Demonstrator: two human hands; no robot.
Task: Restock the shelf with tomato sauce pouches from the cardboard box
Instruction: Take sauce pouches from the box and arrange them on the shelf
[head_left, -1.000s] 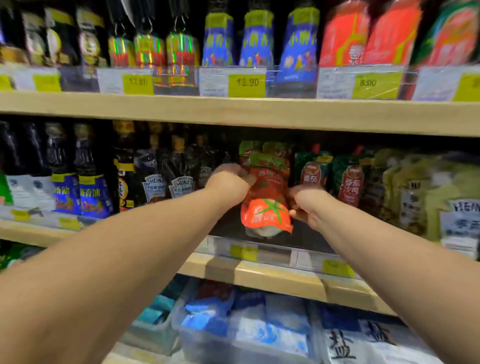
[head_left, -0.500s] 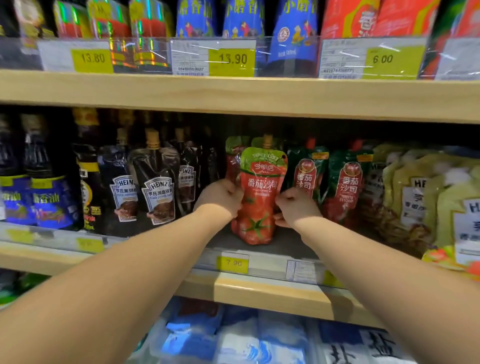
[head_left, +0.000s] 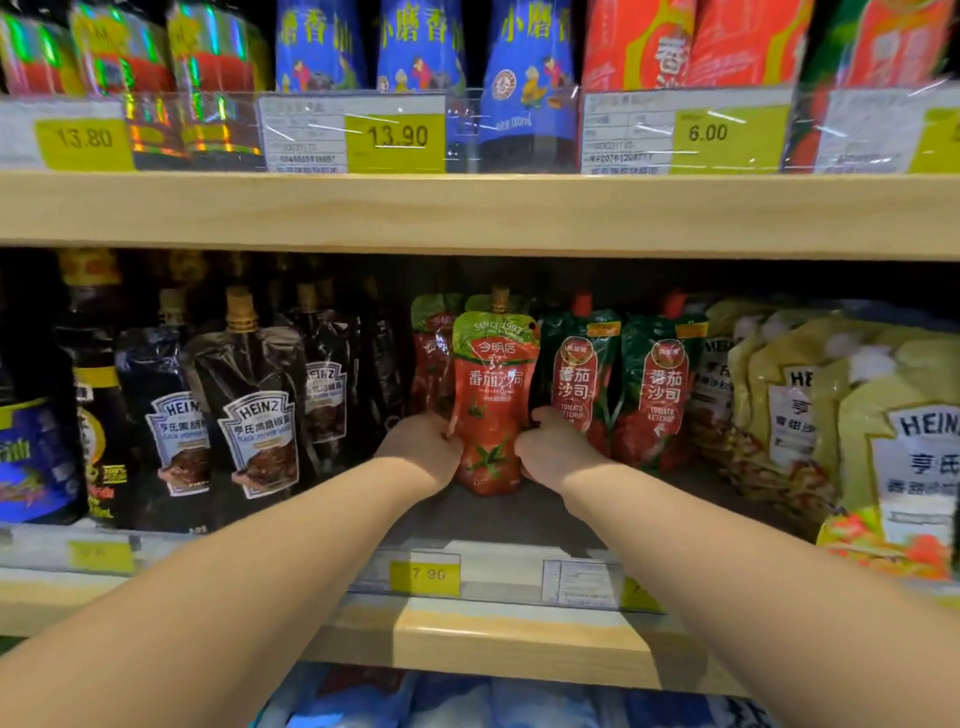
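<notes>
A red tomato sauce pouch (head_left: 491, 400) with a green top and gold cap stands upright on the middle shelf (head_left: 498, 525). My left hand (head_left: 423, 449) grips its lower left edge. My right hand (head_left: 553, 449) grips its lower right edge. More red pouches of the same kind (head_left: 434, 358) stand behind it. The cardboard box is out of view.
Black Heinz pouches (head_left: 254, 400) stand to the left, green-topped ketchup pouches (head_left: 657, 389) to the right, yellow Heinz pouches (head_left: 852, 415) further right. The upper shelf board (head_left: 478, 213) hangs just above. Price tags (head_left: 426, 574) line the shelf front. Bags fill the shelf below.
The pouch went from tilted and lifted to upright on the shelf. Both hands moved deeper into the shelf with it, and my view came closer.
</notes>
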